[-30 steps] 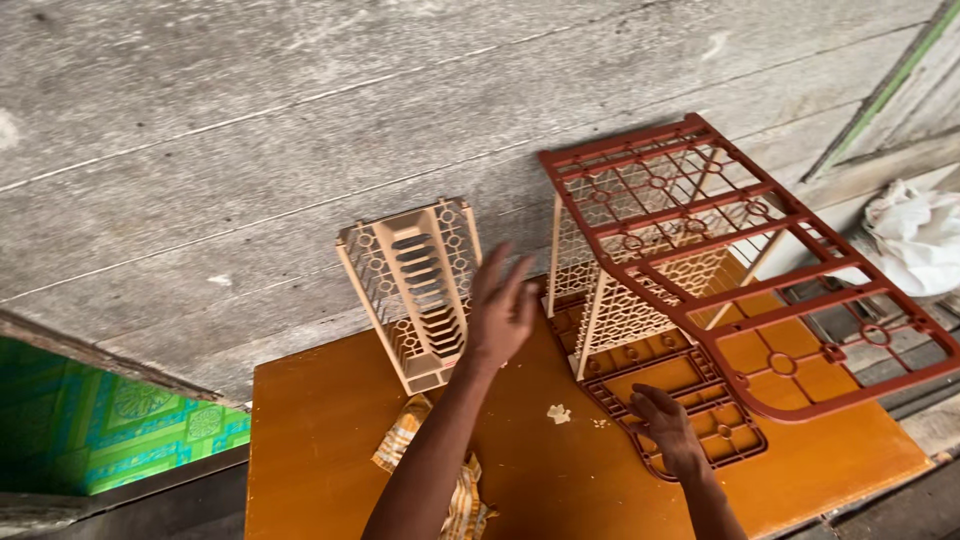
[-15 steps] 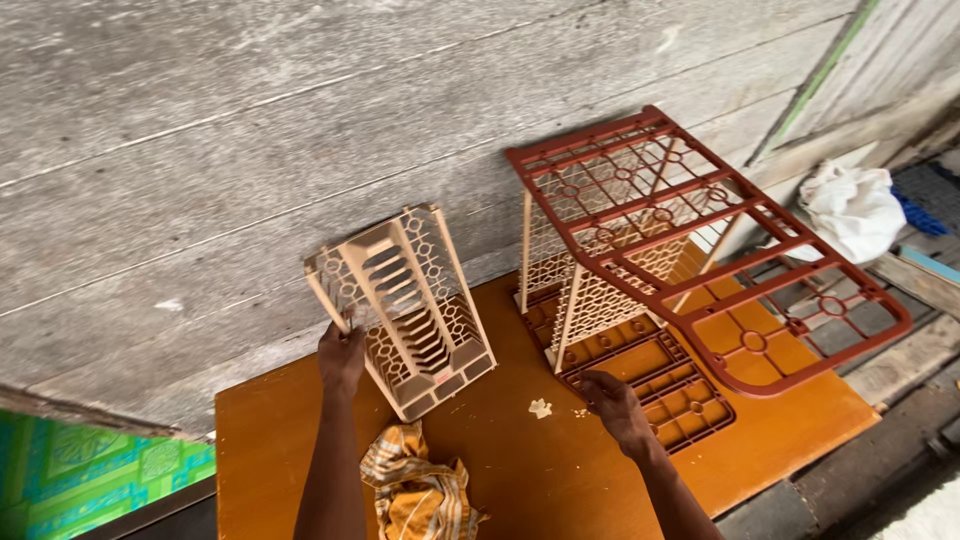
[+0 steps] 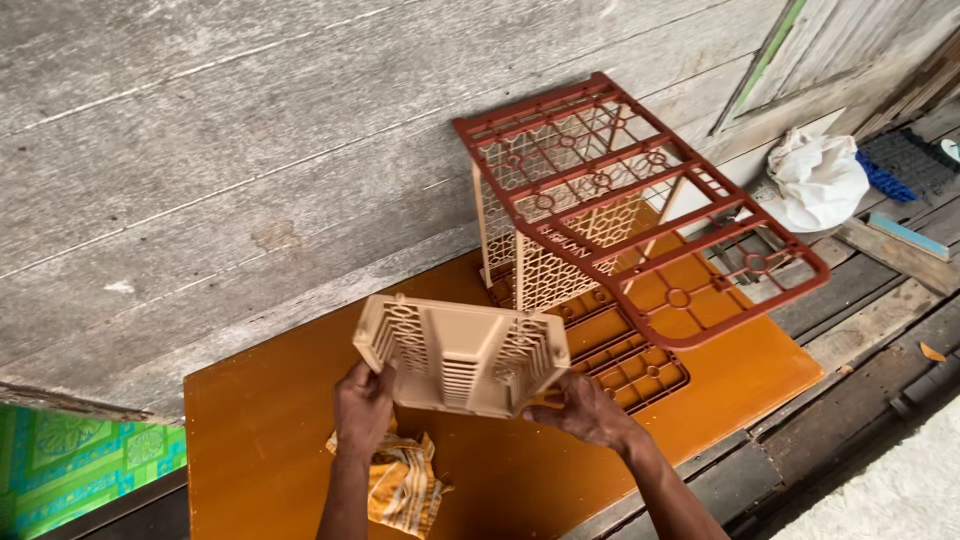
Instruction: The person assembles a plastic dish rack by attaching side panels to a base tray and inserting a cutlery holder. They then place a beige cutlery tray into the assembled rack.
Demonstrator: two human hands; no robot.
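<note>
Hands clamp your beige latticed plastic panel at its ends; tilting risks it knocking the red-brown plastic rack.

Matt beige plastic panel; glossy orange board; rough weathered wooden wall.

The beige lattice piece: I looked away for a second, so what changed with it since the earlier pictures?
The beige lattice piece was lifted off the wall and tipped flat. The left hand shifted to its left end, and the right hand, earlier near the rack's base, now grips its right side. The red-brown rack, orange board and patterned cloth stayed put.
</note>
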